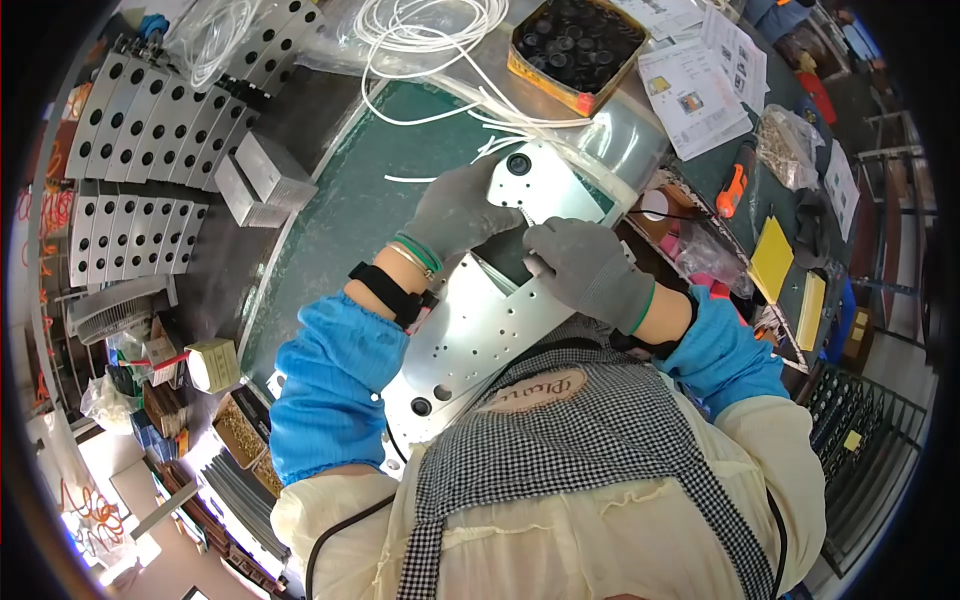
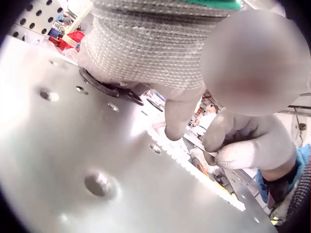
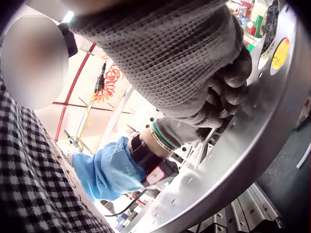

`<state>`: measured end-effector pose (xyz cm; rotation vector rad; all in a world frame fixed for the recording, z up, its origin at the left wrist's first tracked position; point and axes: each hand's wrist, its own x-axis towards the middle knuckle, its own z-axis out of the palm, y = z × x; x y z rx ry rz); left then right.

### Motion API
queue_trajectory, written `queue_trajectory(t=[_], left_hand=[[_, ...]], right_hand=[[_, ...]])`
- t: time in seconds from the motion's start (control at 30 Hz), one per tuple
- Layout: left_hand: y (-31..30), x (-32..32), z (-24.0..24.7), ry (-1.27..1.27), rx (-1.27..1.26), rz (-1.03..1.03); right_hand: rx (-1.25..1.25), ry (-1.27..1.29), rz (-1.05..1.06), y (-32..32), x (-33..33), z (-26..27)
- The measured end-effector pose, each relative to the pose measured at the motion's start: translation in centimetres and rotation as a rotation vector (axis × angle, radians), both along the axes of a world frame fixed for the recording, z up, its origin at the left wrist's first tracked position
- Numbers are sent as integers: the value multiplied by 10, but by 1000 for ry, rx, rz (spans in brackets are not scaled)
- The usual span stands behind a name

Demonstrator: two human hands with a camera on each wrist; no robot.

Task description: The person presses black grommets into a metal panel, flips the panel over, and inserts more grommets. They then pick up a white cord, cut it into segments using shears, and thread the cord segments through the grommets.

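Observation:
Both hands wear grey knit gloves and meet over a silvery bent metal panel (image 1: pixel 455 325) pierced with round holes. It lies lengthwise before the apron, with a dark gap near the hands. A white ribbed edging strip (image 2: pixel 193 167) runs along the panel's edge in the left wrist view. My left hand (image 1: pixel 462 208) is at the far side of the gap, pinching the strip at that edge. Thumb and forefinger of my right hand (image 1: pixel 595 272) pinch a thin white end of strip close by. In the right wrist view, the right fingers curl down inside the panel's curved wall (image 3: pixel 257 141).
Coils of white cord (image 1: pixel 430 30) lie at the back beside a tray of black round parts (image 1: pixel 575 55). Paper sheets (image 1: pixel 700 90) and an orange-handled tool (image 1: pixel 735 185) are to the right. Rows of holed metal panels (image 1: pixel 140 120) and small metal blocks (image 1: pixel 265 175) stand left.

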<state>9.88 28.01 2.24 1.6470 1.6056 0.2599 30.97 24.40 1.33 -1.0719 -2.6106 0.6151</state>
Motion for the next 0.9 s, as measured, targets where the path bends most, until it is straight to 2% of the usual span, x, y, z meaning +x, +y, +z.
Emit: queue_trajectory(t=[0.13, 0.23, 0.33, 0.37, 0.47, 0.6, 0.8, 0.9], left_hand=[[-1, -1, 1, -52, 8, 5], [-3, -1, 2, -85, 5, 18], [-1, -2, 4, -98, -13, 9], [-2, -2, 4, -103, -14, 10], [-1, -2, 0, -113, 2, -14], [-2, -4, -4, -76, 95, -26], [-4, -4, 1, -189, -40, 30], [-5, -3, 1, -97, 10, 14]], right_hand=[[-3, -39, -42, 4, 0, 12], [105, 32, -107, 20, 5, 9], [213, -74, -193, 30, -6, 13], [114, -179, -174, 32, -11, 13], [142, -330, -160, 28, -28, 7], [56, -308, -197, 36, -36, -11], [-69, -207, -159, 50, -28, -6], [-11, -226, -133, 48, -30, -3]])
